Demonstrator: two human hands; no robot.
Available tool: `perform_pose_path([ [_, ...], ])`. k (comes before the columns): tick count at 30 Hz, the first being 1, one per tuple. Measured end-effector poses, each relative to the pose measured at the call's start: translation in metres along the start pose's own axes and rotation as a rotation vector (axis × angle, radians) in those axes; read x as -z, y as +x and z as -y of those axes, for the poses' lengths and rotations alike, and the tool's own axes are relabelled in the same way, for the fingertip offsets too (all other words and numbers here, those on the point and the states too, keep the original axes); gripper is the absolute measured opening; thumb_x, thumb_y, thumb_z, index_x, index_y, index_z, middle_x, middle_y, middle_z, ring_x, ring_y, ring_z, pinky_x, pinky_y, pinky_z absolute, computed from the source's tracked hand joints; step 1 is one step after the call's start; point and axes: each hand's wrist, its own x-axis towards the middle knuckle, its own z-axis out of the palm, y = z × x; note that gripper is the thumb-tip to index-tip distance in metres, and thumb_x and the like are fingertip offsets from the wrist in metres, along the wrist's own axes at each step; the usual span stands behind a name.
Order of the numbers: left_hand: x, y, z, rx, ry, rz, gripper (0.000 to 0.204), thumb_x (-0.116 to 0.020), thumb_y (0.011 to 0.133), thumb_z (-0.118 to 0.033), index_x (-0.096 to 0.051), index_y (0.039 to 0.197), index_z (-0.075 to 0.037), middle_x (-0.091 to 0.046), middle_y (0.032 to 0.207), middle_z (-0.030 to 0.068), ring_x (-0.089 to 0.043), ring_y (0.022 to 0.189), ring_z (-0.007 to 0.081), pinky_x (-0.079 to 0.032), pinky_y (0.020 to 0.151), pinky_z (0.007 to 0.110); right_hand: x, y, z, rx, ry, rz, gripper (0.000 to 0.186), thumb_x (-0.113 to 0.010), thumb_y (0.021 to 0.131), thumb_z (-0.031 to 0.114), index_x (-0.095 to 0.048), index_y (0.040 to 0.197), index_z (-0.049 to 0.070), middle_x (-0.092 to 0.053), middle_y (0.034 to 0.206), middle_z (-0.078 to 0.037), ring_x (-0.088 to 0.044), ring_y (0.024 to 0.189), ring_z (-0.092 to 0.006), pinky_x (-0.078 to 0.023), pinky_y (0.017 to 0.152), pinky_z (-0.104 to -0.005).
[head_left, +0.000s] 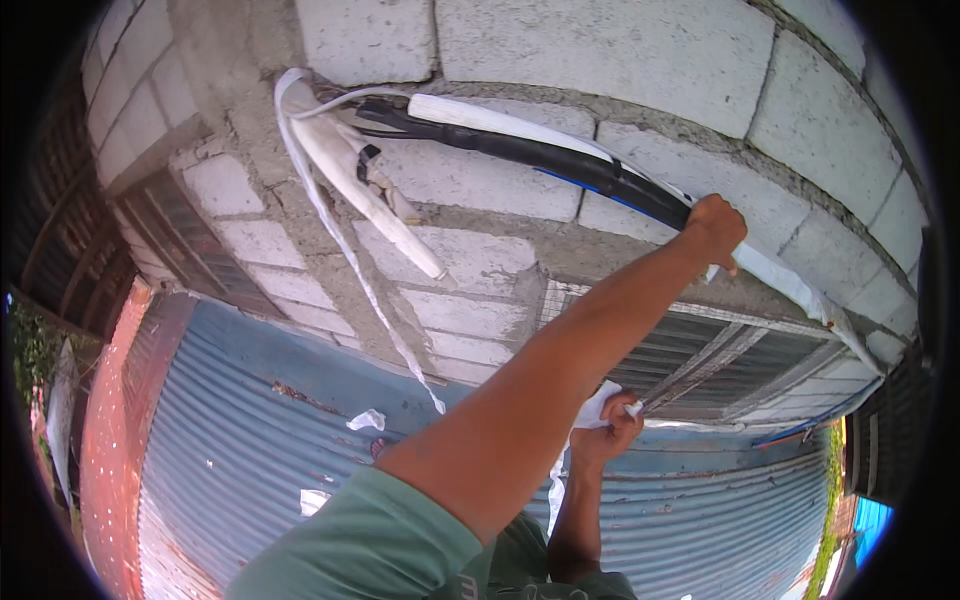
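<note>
My left hand (715, 235) reaches up to the right, its fingers wrapped round a long bundle of lines along the block wall. Left of the hand, the bundle shows a black sleeve (520, 150), a white tube (470, 112) and a thin blue edge. Beyond the hand it continues as a white-wrapped length (785, 280). Lower down, my right hand (612, 432) is closed on white wrapping tape (598, 402), and a white strip (556, 495) hangs below it. My left forearm crosses in front of part of the wall and window.
A white pipe (365, 190) sticks out of the wall, with a loose white strip (340, 235) dangling from it. Louvred windows (690, 365) sit under the bundle. Below lies a blue corrugated metal roof (270, 430) with white scraps (366, 420) and a rusty red edge (110, 460).
</note>
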Motion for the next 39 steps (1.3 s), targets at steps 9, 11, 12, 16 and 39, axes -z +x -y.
perform_pose_path([
  [9,0.017,-0.008,0.002,0.105,-0.417,-0.285,0.018,-0.063,0.089,-0.020,-0.069,0.101,-0.008,-0.067,0.097,0.0105,-0.063,0.093,0.0296,-0.050,0.078,0.043,0.099,-0.146,-0.100,-0.830,-0.446,1.091,0.050,-0.064,0.086,0.031,-0.045,0.128,0.012,-0.059,0.105,-0.019,-0.056,0.109,-0.0354,-0.046,0.088,-0.0420],
  [11,-0.004,-0.024,-0.012,-0.105,-0.311,-0.573,0.011,-0.064,0.086,-0.015,-0.067,0.092,-0.007,-0.063,0.087,0.0075,-0.062,0.084,0.0272,-0.050,0.071,0.039,0.110,-0.139,-0.112,-0.804,-0.557,1.082,0.075,-0.070,0.082,0.043,-0.037,0.143,0.014,-0.052,0.120,-0.024,-0.046,0.122,-0.0428,-0.043,0.099,-0.0496],
  [12,-0.020,-0.037,-0.022,-0.204,-0.271,-0.737,0.007,-0.065,0.083,-0.013,-0.065,0.088,-0.007,-0.061,0.082,0.0057,-0.060,0.079,0.0259,-0.050,0.069,0.037,0.108,-0.119,-0.123,-0.690,-0.323,0.699,0.073,-0.073,0.082,0.038,-0.039,0.140,0.009,-0.053,0.119,-0.023,-0.052,0.116,-0.0391,-0.048,0.093,-0.0492],
  [16,-0.089,-0.096,-0.047,-0.325,-0.175,-0.515,0.022,-0.068,0.074,-0.009,-0.067,0.096,-0.010,-0.062,0.088,0.0066,-0.060,0.089,0.0250,-0.050,0.075,0.039,0.106,0.022,-0.139,-0.537,0.010,-0.036,0.046,-0.065,0.090,0.015,-0.049,0.132,0.002,-0.061,0.110,-0.012,-0.062,0.095,-0.0169,-0.051,0.080,-0.0317],
  [39,0.011,-0.043,-0.006,0.024,-0.241,-0.686,0.029,-0.070,0.083,-0.020,-0.065,0.105,-0.003,-0.064,0.098,0.0140,-0.058,0.100,0.0315,-0.045,0.085,0.043,0.070,0.291,-0.149,0.249,-0.208,0.181,0.009,-0.072,0.079,0.006,-0.065,0.083,0.001,-0.066,0.090,-0.009,-0.062,0.087,-0.0268,-0.045,0.079,-0.0362],
])
